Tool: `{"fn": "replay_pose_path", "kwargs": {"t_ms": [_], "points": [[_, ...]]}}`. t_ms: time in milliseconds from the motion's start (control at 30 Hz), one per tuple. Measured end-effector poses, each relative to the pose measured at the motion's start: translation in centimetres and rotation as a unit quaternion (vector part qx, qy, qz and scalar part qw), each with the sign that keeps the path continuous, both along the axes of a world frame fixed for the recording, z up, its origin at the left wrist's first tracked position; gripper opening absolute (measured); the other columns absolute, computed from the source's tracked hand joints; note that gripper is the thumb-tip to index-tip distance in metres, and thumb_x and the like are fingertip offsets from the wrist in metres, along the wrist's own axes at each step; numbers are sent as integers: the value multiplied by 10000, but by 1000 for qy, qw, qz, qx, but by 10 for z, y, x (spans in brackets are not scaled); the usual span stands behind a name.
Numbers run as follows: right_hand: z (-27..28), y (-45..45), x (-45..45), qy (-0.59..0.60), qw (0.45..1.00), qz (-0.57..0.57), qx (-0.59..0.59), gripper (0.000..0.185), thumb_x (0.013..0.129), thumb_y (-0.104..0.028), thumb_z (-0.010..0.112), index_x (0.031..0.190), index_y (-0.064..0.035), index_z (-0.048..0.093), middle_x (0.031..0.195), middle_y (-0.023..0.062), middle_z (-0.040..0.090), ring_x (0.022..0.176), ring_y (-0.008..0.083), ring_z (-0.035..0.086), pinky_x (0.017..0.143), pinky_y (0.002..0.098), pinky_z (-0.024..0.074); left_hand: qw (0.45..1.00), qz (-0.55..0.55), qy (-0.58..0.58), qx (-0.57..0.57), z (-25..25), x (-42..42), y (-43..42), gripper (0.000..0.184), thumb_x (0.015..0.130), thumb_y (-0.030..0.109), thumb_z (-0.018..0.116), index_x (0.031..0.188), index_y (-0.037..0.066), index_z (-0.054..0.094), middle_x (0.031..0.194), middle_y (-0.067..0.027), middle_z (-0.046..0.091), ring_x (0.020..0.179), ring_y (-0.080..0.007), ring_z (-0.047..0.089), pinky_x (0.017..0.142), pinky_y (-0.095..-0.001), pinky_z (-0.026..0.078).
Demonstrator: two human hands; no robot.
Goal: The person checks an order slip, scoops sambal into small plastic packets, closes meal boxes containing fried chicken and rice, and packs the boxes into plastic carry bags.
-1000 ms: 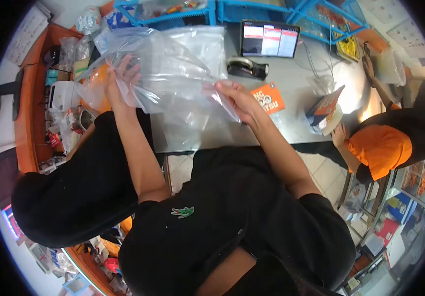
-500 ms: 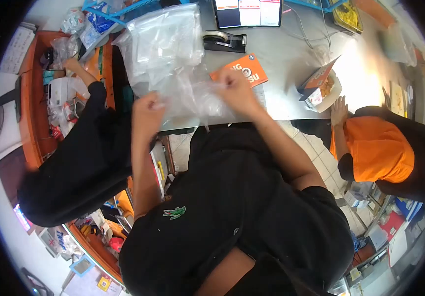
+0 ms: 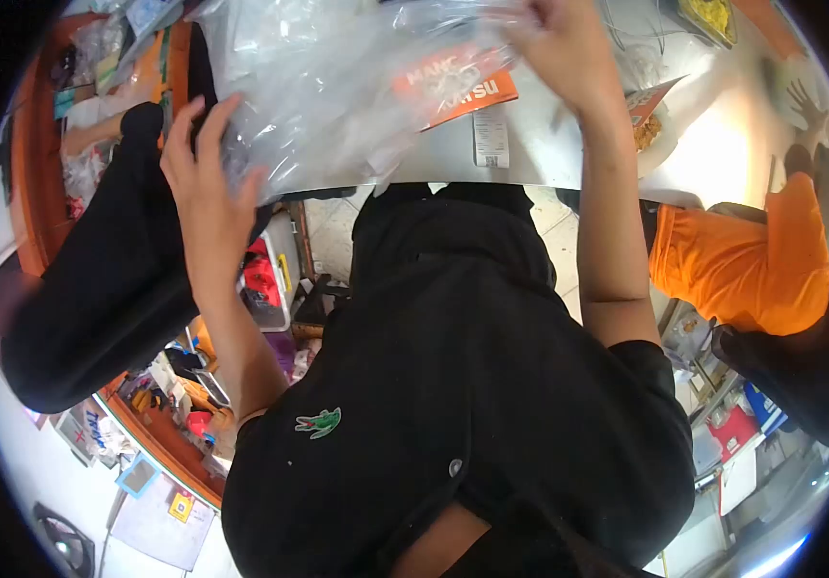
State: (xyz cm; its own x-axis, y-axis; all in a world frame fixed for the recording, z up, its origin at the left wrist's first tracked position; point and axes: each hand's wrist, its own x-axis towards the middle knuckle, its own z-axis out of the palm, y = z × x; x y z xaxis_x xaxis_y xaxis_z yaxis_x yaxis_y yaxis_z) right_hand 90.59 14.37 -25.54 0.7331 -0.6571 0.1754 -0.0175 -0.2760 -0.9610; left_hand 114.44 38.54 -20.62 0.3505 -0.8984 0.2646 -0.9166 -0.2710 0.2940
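Observation:
A clear plastic bag (image 3: 328, 106) stretches across the steel counter between my two hands, wide and crumpled. My right hand (image 3: 569, 58) is at the top, fingers closed on the bag's far right edge; blur hides part of the fingertips. At the bag's left side is my left hand (image 3: 205, 164), its fingers spread and its thumb apart, close against the plastic; whether it touches is hard to see. Partly beneath the bag lies an orange printed box (image 3: 477, 94), its lettering seen through the film. A printed receipt (image 3: 491, 140) lies just in front of it.
An open food box (image 3: 647, 120) stands right of my right forearm. A co-worker in an orange top (image 3: 723, 270) is at the right, one hand raised. Another person's black sleeve (image 3: 106, 260) reaches into a cluttered orange shelf (image 3: 34, 183) at the left. The counter's front edge (image 3: 414, 183) runs before me.
The bag has been spread from a bunched shape to a wide one. My hands moved apart, the left outward and opening, the right up and right. The orange-clad co-worker's hand left the counter.

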Motion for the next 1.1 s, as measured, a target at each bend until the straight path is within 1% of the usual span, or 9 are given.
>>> {"fn": "replay_pose_path", "kwargs": {"t_ms": [67, 200, 333, 400, 600, 733, 833, 933, 1100], "points": [[16, 22, 14, -32, 982, 147, 116, 671, 776, 2, 722, 1403, -62, 494, 1112, 127, 582, 958, 195, 590, 832, 338, 516, 998, -50, -25, -30, -17, -20, -9, 438, 798, 49, 789, 1201, 12, 625, 1251, -188, 638, 1150, -155, 567, 979, -312, 454], [-79, 28, 27, 143, 958, 94, -232, 879, 658, -64, 862, 1426, -192, 456, 1213, 95, 589, 1120, 323, 580, 990, 492, 487, 967, 122, 211, -68, -65, 18, 12, 199, 883, 115, 718, 1033, -14, 741, 812, -86, 743, 739, -169, 675, 781, -281, 512], [-163, 35, 23, 351, 778, 78, -516, 1033, 616, -106, 915, 1490, -224, 378, 1330, 79, 535, 1264, 289, 499, 1095, 486, 401, 839, 248, 484, -2, -65, 35, 35, 551, 1028, 327, 522, 1401, -78, 513, 1290, -154, 673, 1149, -253, 663, 926, -386, 536], [-167, 30, 24, 347, 789, 88, -499, 1002, 639, -103, 926, 1464, -178, 362, 1277, 41, 509, 1249, 173, 470, 1099, 390, 373, 795, 257, 549, -23, -60, 31, 35, 619, 1049, 373, 481, 1484, -56, 380, 1402, -184, 582, 1258, -320, 591, 978, -450, 515], [-4, 9, 18, 217, 910, 25, -352, 990, 644, -202, 869, 1490, -56, 377, 1304, 215, 501, 1189, 431, 488, 1068, 482, 393, 679, 211, 696, -94, -63, 17, 30, 581, 1045, 509, 468, 1332, 6, 509, 1515, -230, 457, 1353, -408, 497, 993, -575, 507], [60, 28, 50, 47, 979, 66, -186, 877, 720, -207, 864, 1456, -55, 411, 1269, 170, 543, 1183, 340, 514, 1064, 431, 401, 581, 159, 786, -137, -52, -28, -12, 524, 1063, 503, 415, 1279, 44, 542, 1422, -199, 527, 1327, -412, 511, 1002, -607, 505], [20, 62, 92, -38, 992, 115, -20, 1173, 619, -193, 966, 1535, -78, 243, 1376, 120, 453, 1295, 221, 452, 1135, 379, 354, 510, 226, 811, -177, -70, -29, -10, 446, 1078, 376, 392, 1221, 9, 602, 1201, -167, 660, 1083, -335, 643, 910, -480, 553], [-86, 85, 127, -91, 990, 84, -60, 1192, 598, -197, 959, 1540, -78, 238, 1446, 164, 407, 1329, 326, 435, 1097, 436, 388, 852, 211, 471, -89, -185, 32, 25, 421, 1056, 323, 404, 1143, -13, 641, 1152, -179, 683, 1021, -346, 661, 831, -430, 544], [-109, 97, 118, 223, 891, 109, -381, 960, 699, -307, 867, 1528, -245, 387, 1336, 195, 499, 1205, 398, 488, 1062, 561, 384, 926, 238, 224, -188, -145, 33, 11, 146, 940, 130, 580, 1003, 28, 663, 935, -129, 696, 839, -285, 667, 768, -368, 516]]}}
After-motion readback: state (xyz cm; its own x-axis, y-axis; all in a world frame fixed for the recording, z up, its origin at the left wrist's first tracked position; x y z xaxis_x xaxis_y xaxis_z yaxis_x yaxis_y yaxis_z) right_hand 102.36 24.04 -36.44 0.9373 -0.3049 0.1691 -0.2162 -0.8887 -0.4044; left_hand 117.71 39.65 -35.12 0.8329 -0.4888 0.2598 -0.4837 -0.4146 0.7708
